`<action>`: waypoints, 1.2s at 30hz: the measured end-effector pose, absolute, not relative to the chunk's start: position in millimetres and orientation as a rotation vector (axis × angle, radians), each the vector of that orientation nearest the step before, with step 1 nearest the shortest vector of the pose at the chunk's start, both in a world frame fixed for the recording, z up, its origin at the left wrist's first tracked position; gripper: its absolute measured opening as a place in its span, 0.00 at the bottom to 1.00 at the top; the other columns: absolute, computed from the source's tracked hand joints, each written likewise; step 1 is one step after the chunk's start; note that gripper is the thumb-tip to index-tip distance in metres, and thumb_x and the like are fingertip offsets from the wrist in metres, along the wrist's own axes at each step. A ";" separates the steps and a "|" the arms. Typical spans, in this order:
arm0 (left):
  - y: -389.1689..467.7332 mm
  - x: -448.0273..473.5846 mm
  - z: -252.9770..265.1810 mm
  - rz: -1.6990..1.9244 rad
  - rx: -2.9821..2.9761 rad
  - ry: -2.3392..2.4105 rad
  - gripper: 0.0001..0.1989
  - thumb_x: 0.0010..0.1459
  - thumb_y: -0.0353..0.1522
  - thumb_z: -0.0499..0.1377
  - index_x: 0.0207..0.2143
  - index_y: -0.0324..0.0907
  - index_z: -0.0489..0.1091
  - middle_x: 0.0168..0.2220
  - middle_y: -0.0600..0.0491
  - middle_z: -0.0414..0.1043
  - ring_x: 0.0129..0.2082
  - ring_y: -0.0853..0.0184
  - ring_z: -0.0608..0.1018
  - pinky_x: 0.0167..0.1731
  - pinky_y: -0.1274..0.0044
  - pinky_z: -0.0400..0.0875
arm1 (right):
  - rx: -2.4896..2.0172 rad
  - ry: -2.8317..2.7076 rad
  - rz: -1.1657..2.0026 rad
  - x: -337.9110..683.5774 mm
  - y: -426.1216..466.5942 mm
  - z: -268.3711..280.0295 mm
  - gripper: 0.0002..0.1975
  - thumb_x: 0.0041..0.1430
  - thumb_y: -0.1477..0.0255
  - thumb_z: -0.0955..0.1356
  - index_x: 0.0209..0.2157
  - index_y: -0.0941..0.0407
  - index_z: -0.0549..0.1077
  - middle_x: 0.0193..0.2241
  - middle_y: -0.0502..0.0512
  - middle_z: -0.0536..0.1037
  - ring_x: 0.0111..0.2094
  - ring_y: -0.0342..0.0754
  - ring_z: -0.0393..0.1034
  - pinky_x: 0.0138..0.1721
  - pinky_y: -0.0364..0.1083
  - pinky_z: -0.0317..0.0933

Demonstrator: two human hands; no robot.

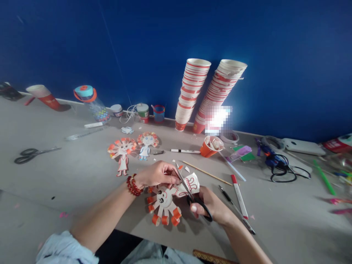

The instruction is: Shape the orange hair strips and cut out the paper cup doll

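Near the table's front edge, my left hand (158, 174), with red beads on its wrist, is closed on a paper doll (164, 198). The doll has a drawn face and orange-tipped strips curled around its head. Its white body section (194, 182) carries red outlines of a dress and legs and points to the right. My right hand (211, 205) grips black-handled scissors (204, 209). Their blades lie across the doll's body, close to my left fingertips; whether they touch the paper I cannot tell. Small paper scraps (187, 169) lie just beyond.
Two finished-looking paper dolls (123, 161) (145, 152) lie further left, near another pair of scissors (33, 152). Tall cup stacks (189, 99) (214, 91) stand by the blue wall. An orange cup (209, 149), a wooden stick (207, 173), a red-capped marker (239, 196) and a pen (233, 207) surround the hands.
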State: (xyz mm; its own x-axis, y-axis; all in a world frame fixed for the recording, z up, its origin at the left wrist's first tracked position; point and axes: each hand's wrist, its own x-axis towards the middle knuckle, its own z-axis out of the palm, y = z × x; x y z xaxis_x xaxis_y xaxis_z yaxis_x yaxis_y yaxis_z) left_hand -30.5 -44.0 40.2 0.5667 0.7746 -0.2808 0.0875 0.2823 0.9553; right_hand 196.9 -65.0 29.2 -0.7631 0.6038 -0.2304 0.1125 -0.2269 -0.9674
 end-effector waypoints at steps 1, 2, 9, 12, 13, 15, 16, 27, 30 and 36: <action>-44.0 -30.4 40.5 0.546 1.218 0.887 0.13 0.48 0.37 0.65 0.30 0.35 0.72 0.19 0.57 0.68 0.17 0.76 0.67 0.17 0.84 0.59 | -0.856 -1.689 2.054 196.5 -65.1 29.4 0.27 0.46 0.52 0.70 0.36 0.62 0.70 0.21 0.47 0.63 0.20 0.39 0.55 0.18 0.37 0.53; -43.9 -30.3 40.7 0.543 1.219 0.893 0.13 0.48 0.37 0.65 0.30 0.35 0.72 0.19 0.57 0.69 0.17 0.76 0.67 0.17 0.84 0.59 | -0.863 -1.683 2.051 196.2 -65.2 29.5 0.27 0.45 0.52 0.71 0.37 0.62 0.71 0.21 0.47 0.63 0.20 0.39 0.54 0.18 0.37 0.53; -43.5 -29.6 38.5 0.543 1.210 0.891 0.11 0.48 0.36 0.64 0.30 0.36 0.72 0.18 0.57 0.68 0.16 0.77 0.67 0.16 0.85 0.58 | -0.902 -1.682 2.038 196.0 -65.5 28.4 0.25 0.44 0.53 0.72 0.32 0.62 0.71 0.20 0.47 0.62 0.20 0.38 0.54 0.18 0.37 0.51; -43.1 -29.3 37.4 0.538 1.209 0.893 0.11 0.49 0.36 0.64 0.29 0.36 0.72 0.18 0.57 0.68 0.16 0.77 0.66 0.16 0.85 0.58 | -0.908 -1.684 2.035 196.1 -66.2 27.4 0.24 0.45 0.54 0.72 0.32 0.62 0.70 0.20 0.47 0.62 0.20 0.38 0.54 0.18 0.37 0.50; -43.0 -29.3 37.1 0.538 1.210 0.891 0.11 0.49 0.36 0.64 0.29 0.36 0.72 0.17 0.57 0.68 0.16 0.77 0.66 0.16 0.85 0.58 | -0.908 -1.681 2.031 196.0 -66.5 27.3 0.24 0.45 0.54 0.72 0.32 0.62 0.70 0.20 0.47 0.62 0.20 0.38 0.53 0.18 0.37 0.50; -42.9 -29.4 36.8 0.541 1.207 0.882 0.11 0.49 0.36 0.64 0.29 0.36 0.72 0.17 0.57 0.69 0.15 0.77 0.66 0.16 0.84 0.58 | -0.912 -1.677 2.020 195.7 -66.8 27.1 0.24 0.45 0.54 0.72 0.32 0.62 0.70 0.20 0.46 0.62 0.20 0.38 0.53 0.19 0.37 0.49; -42.9 -29.5 36.7 0.544 1.203 0.879 0.11 0.49 0.36 0.64 0.29 0.36 0.71 0.17 0.57 0.69 0.15 0.77 0.66 0.16 0.84 0.58 | -0.916 -1.677 2.012 195.5 -66.8 27.1 0.24 0.45 0.54 0.72 0.32 0.62 0.70 0.20 0.46 0.62 0.20 0.38 0.53 0.19 0.37 0.49; -42.1 -30.6 36.7 0.524 1.217 0.915 0.14 0.48 0.39 0.64 0.30 0.36 0.71 0.17 0.57 0.69 0.15 0.77 0.65 0.15 0.84 0.55 | -0.977 -1.707 1.972 197.5 -68.0 19.7 0.28 0.43 0.50 0.71 0.32 0.63 0.70 0.19 0.46 0.60 0.19 0.38 0.52 0.17 0.38 0.50; -42.6 -30.1 38.4 0.523 1.224 0.928 0.15 0.48 0.39 0.64 0.30 0.36 0.71 0.17 0.57 0.68 0.14 0.77 0.64 0.14 0.84 0.55 | -0.969 -1.702 1.966 197.4 -68.1 19.6 0.29 0.43 0.49 0.71 0.33 0.63 0.70 0.19 0.47 0.61 0.19 0.38 0.52 0.17 0.38 0.50; -45.0 -29.4 42.5 0.559 1.220 0.951 0.15 0.49 0.40 0.63 0.29 0.36 0.70 0.18 0.57 0.68 0.14 0.78 0.63 0.14 0.84 0.54 | -0.968 -1.702 1.916 196.1 -67.8 19.4 0.28 0.43 0.47 0.70 0.28 0.61 0.69 0.18 0.47 0.63 0.18 0.39 0.56 0.18 0.38 0.52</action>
